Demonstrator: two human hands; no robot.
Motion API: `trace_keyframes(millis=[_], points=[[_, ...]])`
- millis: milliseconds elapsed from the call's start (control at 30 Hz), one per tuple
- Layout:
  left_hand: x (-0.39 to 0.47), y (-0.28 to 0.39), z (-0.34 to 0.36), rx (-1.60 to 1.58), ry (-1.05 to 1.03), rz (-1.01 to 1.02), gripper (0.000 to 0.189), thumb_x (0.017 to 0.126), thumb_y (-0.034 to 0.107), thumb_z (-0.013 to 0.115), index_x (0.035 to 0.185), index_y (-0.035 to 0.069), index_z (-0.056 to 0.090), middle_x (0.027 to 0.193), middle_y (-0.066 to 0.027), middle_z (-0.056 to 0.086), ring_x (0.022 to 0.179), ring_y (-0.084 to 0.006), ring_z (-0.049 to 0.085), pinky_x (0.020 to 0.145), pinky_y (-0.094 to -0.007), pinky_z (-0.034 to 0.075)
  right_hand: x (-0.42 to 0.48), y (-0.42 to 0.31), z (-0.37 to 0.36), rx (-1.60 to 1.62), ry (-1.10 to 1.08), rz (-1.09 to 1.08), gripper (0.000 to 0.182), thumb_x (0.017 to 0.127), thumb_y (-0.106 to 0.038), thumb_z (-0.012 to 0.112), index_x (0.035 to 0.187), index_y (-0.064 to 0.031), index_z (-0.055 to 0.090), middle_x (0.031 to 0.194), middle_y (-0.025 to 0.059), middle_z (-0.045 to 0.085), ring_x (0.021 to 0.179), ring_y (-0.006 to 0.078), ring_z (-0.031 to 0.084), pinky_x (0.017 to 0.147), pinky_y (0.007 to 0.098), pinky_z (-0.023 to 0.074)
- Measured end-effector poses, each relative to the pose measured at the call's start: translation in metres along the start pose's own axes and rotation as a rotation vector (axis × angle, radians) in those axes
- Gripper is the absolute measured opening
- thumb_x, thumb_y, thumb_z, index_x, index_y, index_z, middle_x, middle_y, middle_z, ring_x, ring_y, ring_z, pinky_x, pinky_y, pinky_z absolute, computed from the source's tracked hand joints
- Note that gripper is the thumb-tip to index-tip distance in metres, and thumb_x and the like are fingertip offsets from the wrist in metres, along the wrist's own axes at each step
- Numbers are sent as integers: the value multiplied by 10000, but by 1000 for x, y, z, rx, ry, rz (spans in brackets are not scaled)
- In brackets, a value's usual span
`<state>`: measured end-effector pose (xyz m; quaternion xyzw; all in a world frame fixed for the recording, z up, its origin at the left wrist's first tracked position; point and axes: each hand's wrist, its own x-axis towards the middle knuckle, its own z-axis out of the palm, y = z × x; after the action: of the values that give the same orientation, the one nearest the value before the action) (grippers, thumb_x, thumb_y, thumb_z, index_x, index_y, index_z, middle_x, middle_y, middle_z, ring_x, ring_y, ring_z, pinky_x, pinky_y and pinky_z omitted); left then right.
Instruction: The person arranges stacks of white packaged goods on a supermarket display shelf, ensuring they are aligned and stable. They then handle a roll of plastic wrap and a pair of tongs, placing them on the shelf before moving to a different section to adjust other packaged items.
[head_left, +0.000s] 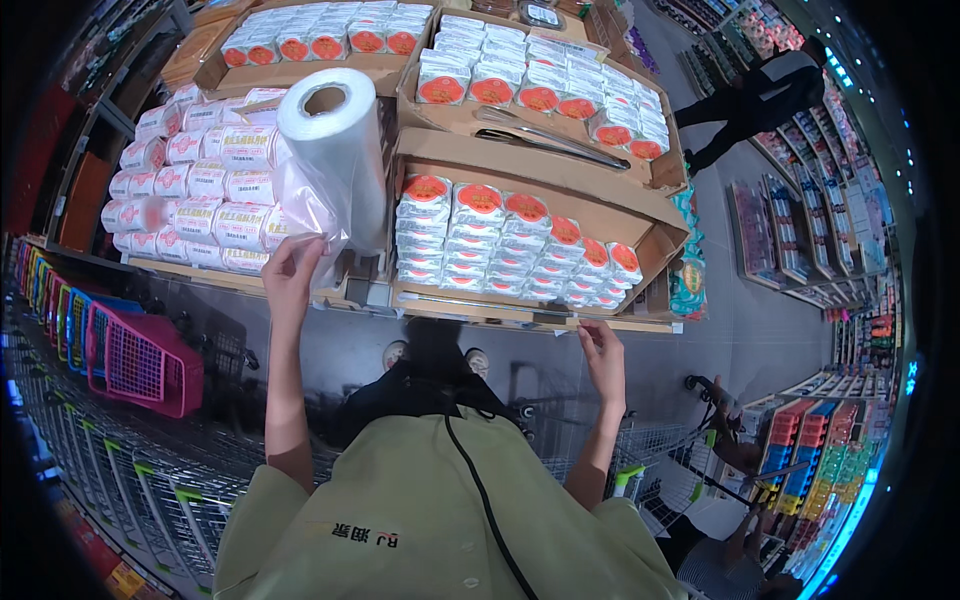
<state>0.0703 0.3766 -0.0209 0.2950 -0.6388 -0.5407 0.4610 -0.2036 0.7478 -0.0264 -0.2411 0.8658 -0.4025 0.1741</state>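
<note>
My left hand (289, 270) pinches the loose end of clear plastic film from a roll of plastic bags (352, 150). The roll stands upright on the display, its cardboard core facing up. Behind and left of that hand are stacked white paper-wrapped packets (217, 180) with red and gold print. My right hand (604, 360) hangs at the display's front edge, fingers slightly bent and apart, with nothing seen in it. Just beyond it, a cardboard box (652, 247) holds rows of white packets with red labels (480, 225).
Metal tongs (555, 140) lie on cardboard between the boxes. Further packets with red labels (540, 82) fill boxes behind. Pink shopping baskets (146, 360) and wire carts (127, 465) stand at left; another cart (652, 450) is at right. People stand in the right-hand aisle.
</note>
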Motion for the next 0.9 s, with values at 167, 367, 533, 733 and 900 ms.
trace_keyframes(millis=[167, 367, 533, 733, 900], points=[[-22, -4, 10, 389, 399, 265, 138, 1013, 70, 532, 1018, -31, 627, 739, -15, 595, 627, -47, 526, 559, -204, 402, 18, -3, -17, 10, -159, -116, 211, 955, -116, 625, 1117, 17, 637, 985, 158, 704, 944, 251, 692, 837, 338, 515], [-26, -9, 4, 659, 610, 287, 163, 1019, 136, 539, 1045, -6, 616, 636, -30, 553, 512, -101, 514, 477, -278, 397, 21, 50, -82, -1, -98, -87, 221, 965, -140, 615, 1109, 27, 629, 1003, 164, 706, 946, 256, 690, 833, 339, 511], [3, -5, -18, 872, 782, 283, 244, 995, 192, 586, 1094, -30, 575, 771, -89, 583, 683, -157, 561, 619, -314, 452, 11, 109, -126, -31, -98, -30, 202, 968, -137, 609, 1086, 25, 636, 970, 180, 707, 926, 278, 698, 829, 347, 515], [-42, -2, 85, 831, 578, 491, 236, 947, 99, 616, 1136, -33, 562, 935, -135, 596, 819, -240, 578, 779, -348, 471, 9, 143, -141, -26, -93, -42, 200, 964, -134, 611, 1088, 19, 643, 963, 190, 703, 916, 297, 702, 807, 362, 526], [-75, 2, 248, 879, -298, 667, 391, 833, 48, 667, 1216, 54, 587, 1245, -148, 574, 1194, -337, 547, 1033, -459, 428, 28, 140, -124, 16, -162, -137, 170, 937, -107, 628, 1069, -1, 641, 955, 187, 686, 907, 331, 686, 799, 389, 525]])
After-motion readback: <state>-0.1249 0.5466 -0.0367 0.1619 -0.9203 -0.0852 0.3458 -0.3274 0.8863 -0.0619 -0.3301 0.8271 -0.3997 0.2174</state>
